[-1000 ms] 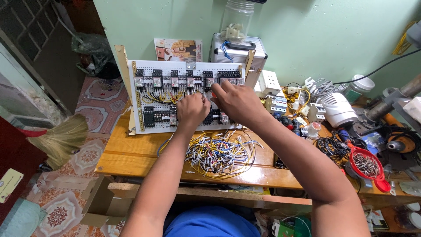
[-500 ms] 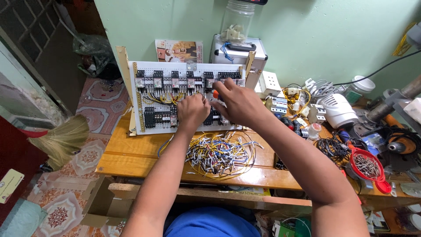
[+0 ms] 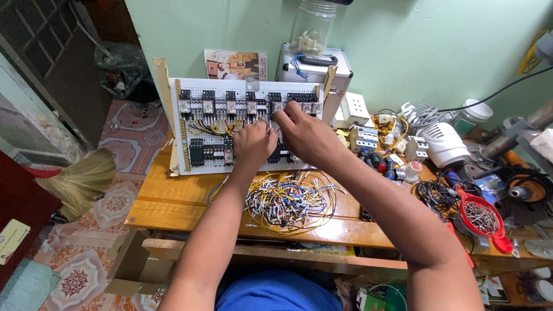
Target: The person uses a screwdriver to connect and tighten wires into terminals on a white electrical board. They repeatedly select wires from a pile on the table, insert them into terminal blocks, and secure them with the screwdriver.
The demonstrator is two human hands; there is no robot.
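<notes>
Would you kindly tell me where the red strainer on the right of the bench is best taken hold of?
Probably by its long red handle, which juts toward the bench's near edge, coming from the near side. The red strainer bowl is filled with small metal parts, and a coil of black wire lies against its left, so a level grip on the handle seems safest.

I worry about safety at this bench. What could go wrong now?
1. Both hands, left hand and right hand, crowd the panel; a slip may pull loose a wire already fitted.
2. The wire pile lies near the table edge; a forearm may sweep pieces off.
</notes>
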